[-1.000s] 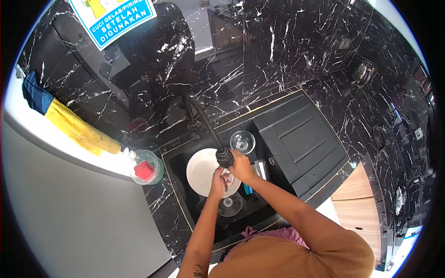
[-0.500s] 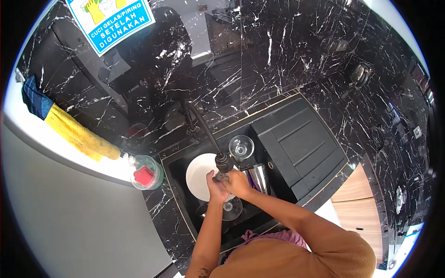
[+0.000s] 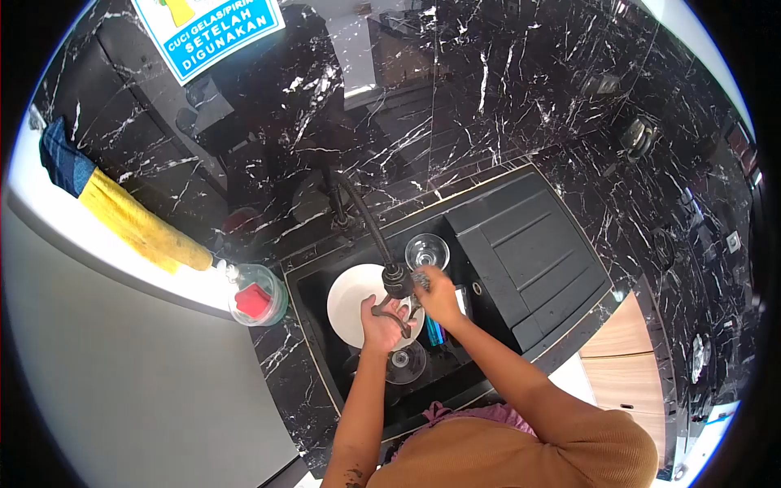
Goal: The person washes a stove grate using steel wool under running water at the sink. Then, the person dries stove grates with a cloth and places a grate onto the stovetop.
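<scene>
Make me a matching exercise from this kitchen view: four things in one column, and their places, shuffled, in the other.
Things:
1. White bowl
2. Red item
3. Yellow towel
4. Blue-and-white sign

Places:
A. Inside a clear container beside the sink
B. On the black marbled wall
C. In the sink basin
D. Hanging at the far left of the view

Right pairs: 1-C, 2-A, 3-D, 4-B

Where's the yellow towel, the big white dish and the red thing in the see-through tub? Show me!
Yellow towel [image 3: 138, 224]: head view, middle of its yellow part.
White dish [image 3: 348, 309]: head view, bare inside, left side.
Red thing [image 3: 252, 301]: head view, its middle.
</scene>
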A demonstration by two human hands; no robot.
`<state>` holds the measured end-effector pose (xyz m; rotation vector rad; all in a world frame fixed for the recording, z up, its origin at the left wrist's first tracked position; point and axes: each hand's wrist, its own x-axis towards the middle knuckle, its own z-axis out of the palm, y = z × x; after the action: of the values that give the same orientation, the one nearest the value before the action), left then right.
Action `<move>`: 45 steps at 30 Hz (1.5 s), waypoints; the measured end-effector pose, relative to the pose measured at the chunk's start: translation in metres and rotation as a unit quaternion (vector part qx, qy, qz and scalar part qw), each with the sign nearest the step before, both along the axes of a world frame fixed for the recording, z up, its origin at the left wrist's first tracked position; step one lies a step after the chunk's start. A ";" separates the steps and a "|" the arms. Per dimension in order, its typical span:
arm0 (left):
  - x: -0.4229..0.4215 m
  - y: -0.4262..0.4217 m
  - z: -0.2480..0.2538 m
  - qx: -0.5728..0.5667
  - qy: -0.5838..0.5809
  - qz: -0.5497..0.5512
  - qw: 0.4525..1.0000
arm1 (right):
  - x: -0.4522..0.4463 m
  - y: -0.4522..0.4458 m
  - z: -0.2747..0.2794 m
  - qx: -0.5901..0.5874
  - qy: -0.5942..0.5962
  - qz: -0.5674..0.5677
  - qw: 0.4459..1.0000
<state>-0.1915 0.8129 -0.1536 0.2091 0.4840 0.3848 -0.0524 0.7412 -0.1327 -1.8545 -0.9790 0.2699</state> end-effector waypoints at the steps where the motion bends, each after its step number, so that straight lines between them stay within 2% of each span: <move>1: -0.001 0.002 0.001 -0.009 -0.014 -0.007 1.000 | 0.004 -0.004 0.005 -0.017 -0.011 0.010 1.000; 4: 0.002 0.000 -0.003 -0.028 -0.024 -0.013 0.999 | 0.001 -0.019 0.033 -0.087 -0.050 0.058 0.993; 8: 0.007 0.000 0.000 -0.011 -0.020 -0.023 0.999 | -0.004 -0.027 0.004 -0.167 -0.060 0.213 0.961; 11: 0.004 0.003 -0.004 -0.070 -0.002 -0.006 0.998 | 0.001 -0.022 0.016 -0.017 -0.031 0.195 0.980; 12: 0.003 0.003 -0.004 -0.055 -0.012 -0.007 0.998 | 0.000 -0.022 0.022 -0.040 -0.081 0.191 0.977; 15: 0.006 0.002 0.006 -0.017 -0.010 -0.005 1.000 | 0.002 -0.017 0.009 -0.078 -0.030 0.141 0.987; 18: 0.015 -0.003 0.005 -0.004 0.033 0.004 0.999 | -0.015 -0.010 0.026 0.008 0.008 0.084 0.996; 21: 0.029 -0.015 -0.043 0.030 0.083 0.091 0.992 | -0.028 -0.003 0.007 0.024 -0.116 0.127 0.985; 22: 0.030 -0.029 0.003 0.053 0.131 0.111 0.984 | -0.016 0.002 -0.009 -0.022 -0.096 0.092 0.991; 23: 0.030 -0.028 -0.002 0.040 0.137 0.119 0.983 | -0.012 0.007 -0.005 -0.055 -0.090 0.056 0.993; 25: 0.029 -0.026 -0.024 0.014 0.149 0.129 0.980 | -0.029 0.006 -0.013 -0.053 -0.037 0.053 0.997; 27: 0.025 -0.015 -0.023 0.018 0.084 0.124 0.989 | -0.045 0.003 -0.001 0.030 -0.079 0.156 0.984; 28: 0.020 -0.015 -0.010 0.029 0.073 0.103 0.992 | -0.034 0.005 -0.024 0.020 -0.119 0.160 0.980; 30: 0.013 -0.013 -0.005 0.083 0.081 0.065 0.991 | -0.009 0.014 -0.010 -0.038 -0.093 0.090 0.991; 31: 0.014 -0.011 -0.015 0.063 0.084 0.071 0.992 | -0.003 0.020 -0.007 -0.062 -0.069 0.041 0.995; 33: 0.020 -0.002 -0.034 0.024 0.088 0.081 0.993 | -0.021 0.021 -0.008 -0.007 -0.062 0.064 0.996; 34: 0.022 -0.002 -0.026 0.013 0.093 0.104 0.990 | -0.034 0.020 0.003 0.037 -0.082 0.093 0.992; 35: 0.022 -0.002 -0.017 0.042 0.075 0.079 0.993 | -0.040 0.018 0.008 0.078 -0.100 0.122 0.984; 36: 0.021 -0.003 -0.009 0.068 0.061 0.054 0.994 | -0.026 0.020 -0.014 -0.011 -0.075 0.090 0.993; 37: 0.016 -0.006 -0.006 0.095 0.049 0.026 0.994 | -0.015 0.019 0.013 -0.063 -0.016 0.055 0.996; 38: 0.017 -0.012 -0.011 0.079 0.111 0.036 0.990 | -0.003 0.026 0.002 -0.066 -0.030 0.038 0.997; 39: 0.022 -0.009 -0.014 0.083 0.105 0.066 0.989 | 0.007 0.035 -0.007 -0.066 -0.048 0.021 0.996; 41: 0.030 -0.008 -0.009 0.083 0.093 0.123 0.984 | -0.022 0.025 0.016 0.059 -0.039 0.033 0.997; 42: 0.033 -0.009 -0.008 0.079 0.087 0.152 0.981 | -0.038 0.027 -0.004 0.023 0.049 0.073 0.996; 43: 0.031 -0.011 -0.008 0.085 0.070 0.117 0.987 | -0.035 0.029 -0.019 0.040 -0.098 0.094 0.990; 45: 0.019 -0.011 -0.009 0.099 0.040 0.040 0.994 | -0.008 0.026 0.020 -0.071 -0.081 0.077 0.991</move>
<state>-0.1724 0.8021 -0.1629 0.3989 0.5353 0.5039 -0.0608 0.7672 -0.1126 -1.9569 -1.2447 0.2917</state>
